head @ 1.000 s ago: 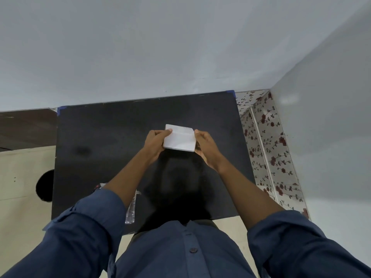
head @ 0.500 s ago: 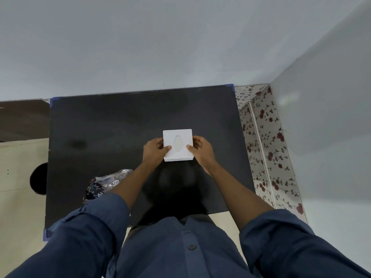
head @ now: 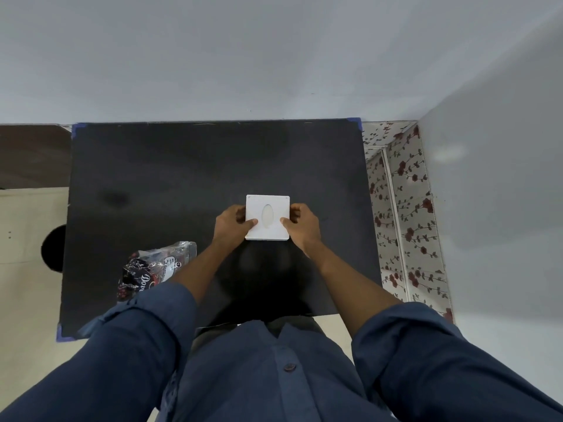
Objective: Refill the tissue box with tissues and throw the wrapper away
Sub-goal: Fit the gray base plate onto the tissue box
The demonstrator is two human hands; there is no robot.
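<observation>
Two hands hold one white tissue box (head: 267, 217) over a black table (head: 152, 190), seen from the head camera looking down. The box is square from above, with crisp edges, a smooth matte top and a tall oval slot in the middle; the slot shows pale, soft-looking material, which I cannot identify for sure. Small marks sit near its two far corners. A thin lower edge shows along its near side. It lies right of the table's middle, flat on the surface or just above it; which of the two I cannot tell.

The left hand (head: 233, 222) is curled around the box's left side, thumb laid across the top near the slot, fingers tucked down the side. The right hand (head: 301, 223) mirrors it on the right side, thumb on top, fingers wrapped along the edge. Both are partly closed, gripping the box between them.

The table top is matte black, a flat sheet with blue tape at its corners. A crumpled plastic wrapper (head: 152, 266) lies near its front left, well apart from the box, shiny and creased, dark with white lettering and small red marks, partly hidden behind the left sleeve (head: 128, 345). Both sleeves are dark blue cloth, rolled at the forearm. A panel with a flower print (head: 405, 214) runs along the table's right side, below a plain pale wall (head: 274, 56).
</observation>
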